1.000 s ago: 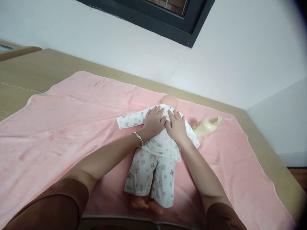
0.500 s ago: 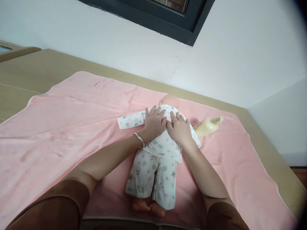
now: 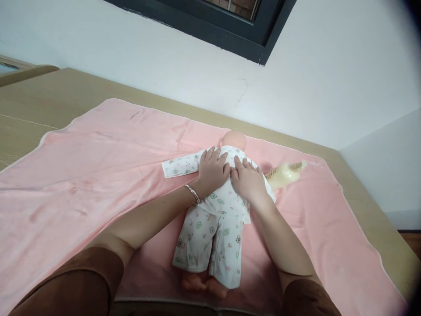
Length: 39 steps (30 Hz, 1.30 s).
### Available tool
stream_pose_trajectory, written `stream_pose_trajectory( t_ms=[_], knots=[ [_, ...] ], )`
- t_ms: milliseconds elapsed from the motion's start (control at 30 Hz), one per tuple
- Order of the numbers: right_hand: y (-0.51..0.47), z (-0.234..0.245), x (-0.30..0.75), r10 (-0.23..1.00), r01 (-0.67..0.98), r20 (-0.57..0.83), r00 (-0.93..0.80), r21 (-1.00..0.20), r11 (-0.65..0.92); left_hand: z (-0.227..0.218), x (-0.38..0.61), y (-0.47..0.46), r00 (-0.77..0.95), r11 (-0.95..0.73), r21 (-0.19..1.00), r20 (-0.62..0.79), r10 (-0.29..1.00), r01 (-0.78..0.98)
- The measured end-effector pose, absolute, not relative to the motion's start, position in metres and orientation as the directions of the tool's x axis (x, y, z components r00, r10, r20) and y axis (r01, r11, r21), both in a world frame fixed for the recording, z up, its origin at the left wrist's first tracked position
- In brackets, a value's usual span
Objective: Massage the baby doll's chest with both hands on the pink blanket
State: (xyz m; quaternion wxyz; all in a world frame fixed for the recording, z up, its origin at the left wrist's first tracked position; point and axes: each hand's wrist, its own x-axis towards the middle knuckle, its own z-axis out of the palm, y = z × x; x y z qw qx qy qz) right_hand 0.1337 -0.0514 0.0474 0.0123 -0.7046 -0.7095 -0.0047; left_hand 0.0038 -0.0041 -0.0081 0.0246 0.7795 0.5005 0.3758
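A baby doll (image 3: 226,199) in white printed pyjamas lies face down, its bald head at the far end and bare feet towards me. Flat on the left of its upper back rests my left hand (image 3: 213,171), fingers spread, a silver bangle on the wrist. My right hand (image 3: 248,180) lies on the right side of the back, its fingers extended and thumb near the left one. Neither hand grips anything. The doll's left-side sleeve stretches outward; my right hand and forearm partly cover the other sleeve.
Beneath the doll a pink blanket (image 3: 125,145) spreads over a wooden table (image 3: 98,85). A pale yellow baby bottle (image 3: 286,173) lies on its side right of the doll. Behind the table stand a white wall (image 3: 184,74) and a dark window frame (image 3: 263,44).
My right hand has shifted very slightly to the right and towards me on the doll's back. The left hand stays almost in place, and the doll has not visibly moved.
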Motion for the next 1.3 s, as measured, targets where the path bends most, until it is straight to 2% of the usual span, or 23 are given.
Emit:
stream_pose_trajectory(
  t_ms=[133, 367, 533, 667, 733, 833, 933, 1100, 1233, 1300],
  knots=[
    [-0.040, 0.040, 0.137, 0.997, 1.000, 0.078, -0.022, -0.006, 0.022, -0.008, 0.003, -0.001, 0.256, -0.521, 0.432, 0.536, 0.805, 0.736],
    [-0.063, 0.048, 0.126, 0.998, 0.997, 0.067, -0.017, 0.081, 0.011, -0.010, -0.001, -0.002, 0.266, -0.601, 0.400, 0.633, 0.727, 0.692],
    [-0.052, 0.047, 0.130, 0.998, 0.999, 0.055, 0.019, -0.029, -0.018, -0.012, 0.002, -0.001, 0.229, -0.543, 0.439, 0.587, 0.777, 0.716],
    [-0.046, 0.041, 0.129, 0.997, 0.994, 0.067, 0.031, -0.106, -0.024, -0.015, 0.002, 0.008, 0.268, -0.527, 0.478, 0.509, 0.818, 0.703],
    [-0.046, 0.039, 0.128, 0.993, 0.991, 0.118, 0.026, -0.134, -0.010, -0.018, 0.002, 0.015, 0.301, -0.549, 0.488, 0.497, 0.814, 0.678],
    [-0.045, 0.036, 0.127, 0.980, 0.990, 0.200, -0.004, -0.134, 0.031, -0.021, 0.001, 0.023, 0.295, -0.556, 0.539, 0.496, 0.817, 0.633],
    [-0.042, 0.032, 0.127, 0.990, 0.986, 0.130, -0.062, -0.148, 0.081, -0.022, 0.001, 0.027, 0.259, -0.525, 0.609, 0.473, 0.842, 0.595],
    [-0.044, 0.030, 0.124, 0.973, 0.989, 0.226, -0.040, -0.127, 0.070, -0.022, 0.001, 0.026, 0.265, -0.569, 0.576, 0.528, 0.807, 0.587],
    [-0.046, 0.031, 0.123, 0.997, 0.979, 0.081, -0.014, -0.203, 0.031, -0.019, 0.001, 0.022, 0.274, -0.562, 0.556, 0.517, 0.811, 0.613],
    [-0.047, 0.033, 0.123, 0.998, 0.974, 0.055, 0.004, -0.227, 0.008, -0.016, 0.001, 0.019, 0.274, -0.540, 0.562, 0.490, 0.828, 0.626]
  ],
)
